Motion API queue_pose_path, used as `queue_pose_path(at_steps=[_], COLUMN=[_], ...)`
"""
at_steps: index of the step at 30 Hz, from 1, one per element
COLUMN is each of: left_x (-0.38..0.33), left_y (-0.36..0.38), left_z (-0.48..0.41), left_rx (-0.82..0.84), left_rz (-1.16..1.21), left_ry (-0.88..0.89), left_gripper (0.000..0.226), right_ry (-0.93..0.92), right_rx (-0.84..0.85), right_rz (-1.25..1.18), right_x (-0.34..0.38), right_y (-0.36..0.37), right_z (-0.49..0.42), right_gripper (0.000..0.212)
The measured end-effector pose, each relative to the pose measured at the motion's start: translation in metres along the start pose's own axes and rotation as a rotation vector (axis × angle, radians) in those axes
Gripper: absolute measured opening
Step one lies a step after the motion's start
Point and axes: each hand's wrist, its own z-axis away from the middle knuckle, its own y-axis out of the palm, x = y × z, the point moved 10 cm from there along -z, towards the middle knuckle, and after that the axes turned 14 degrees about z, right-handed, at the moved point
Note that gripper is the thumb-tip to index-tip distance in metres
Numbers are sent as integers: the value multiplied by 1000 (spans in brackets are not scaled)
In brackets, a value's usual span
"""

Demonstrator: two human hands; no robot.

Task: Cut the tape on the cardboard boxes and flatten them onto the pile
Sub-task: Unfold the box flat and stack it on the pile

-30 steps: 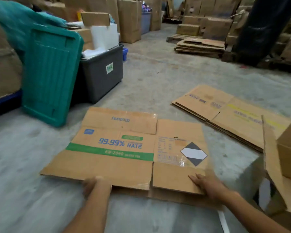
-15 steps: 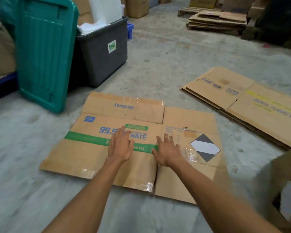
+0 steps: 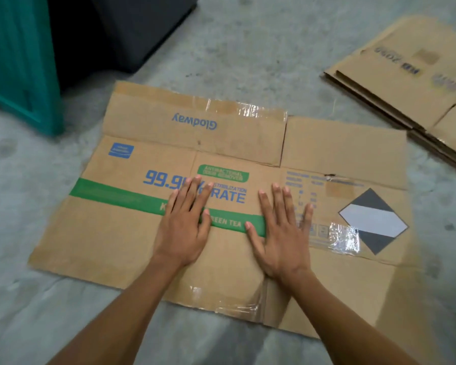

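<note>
Grey concrete floor (image 3: 234, 48) fills the view, blotchy and bare around the cardboard. On it, taking up the middle, lies a flattened cardboard box (image 3: 327, 143), printed side up, with a green band, blue "99.9" and "RATE" lettering, the upside-down word "Glodway" on its far flap and a black-and-white diamond label (image 3: 373, 222) on its right panel. Beyond the box's far right corner, apart from it, rests a pile of flattened boxes (image 3: 395, 83), several layers showing at its edge. Past the box's far left corner stands a teal plastic crate (image 3: 16, 61), and next to that, behind the box's far edge, a dark grey bin (image 3: 121, 30).

Both forearms reach in from the near edge of the box and angle toward its centre. The left hand (image 3: 183, 227) lies palm down on the green band, fingers straight and slightly fanned, covering part of the blue numerals. The right hand (image 3: 282, 238) lies palm down just beside it, on the fold between the two panels, fingers straight and spread apart, thumb pointing toward the left hand. Neither hand curls around anything.

Strips of clear tape (image 3: 345, 239) glint on the box just right of the right hand, and along its near and far edges.
</note>
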Motion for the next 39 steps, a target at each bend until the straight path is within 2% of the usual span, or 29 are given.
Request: queue_pose_path(at_steps=[4,6,8,10,11,13,15,16,19,21,24,28,31,34,39], left_x=[-1,1,7,2,3,12,31,41,53,48,35,19,10,-7,-32], left_y=[4,5,5,-6,-8,-14,-21,-23,-21,-17,-21,-25,-36,-56,-118], left_z=[-2,-5,-12,-11,-7,20,60,76,91,93,100,105,95,75,35], left_rx=[-2,34,133,313,436,684,889,934,815,722,633,581,441,328,315], left_rz=[35,66,76,-38,-136,-314,-454,-527,-600,-592,-636,-663,-644,-554,-271], left_ry=[5,1,-18,0,7,-10,-82,-99,-21,41,12,-14,-79,-84,-67], left_gripper=[61,61,60,64,71,105,137,146,159,155,140,117,92,75,56], right_ry=[-6,-17,-85,-157,-182,-229,-301,-322,-326,-384,-507,-508,-300,-119,-183], right_rx=[75,189,358,502,561,638,624,589,529,514,444,405,256,165,104], right_rz=[1,0,32,80,70,65,156,200,219,253,393,415,316,200,-83], right_x=[-1,-3,-1,-3,-4,-8,-7,-5,-4,5,24,38,34,17,4], right_y=[10,9,5,-9,-11,-11,-5,-5,-12,-22,-45,-42,-51,-73,-127], right_z=[-2,-9,-17,0,13,56,93,103,111,112,118,120,119,109,70], right_gripper=[76,79,86,97,105,127,144,147,138,123,97,103,79,86,81])
